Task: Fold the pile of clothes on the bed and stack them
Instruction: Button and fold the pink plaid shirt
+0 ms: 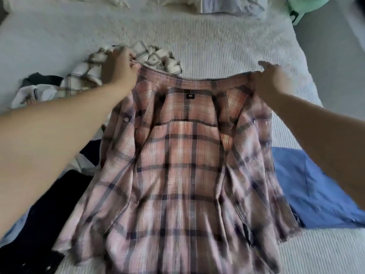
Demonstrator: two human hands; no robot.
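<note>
At the far left, an unfolded pile of light and dark garments is heaped on the white bed, with a dark garment lying nearer the viewer. Just right of the heap, the left hand is seen with its fingers curled and pinched on the left shoulder of the pink plaid shirt, close to the collar. The shirt is held up and spread open above the bed, inside facing the viewer, its black neck label showing. The fabric is judged light, thin and limp, so it should drape and sag wherever unsupported; the shoulder seams are the sound places for a hold. The right hand is clamped on the other shoulder. A folded blue garment lies at the right.
</note>
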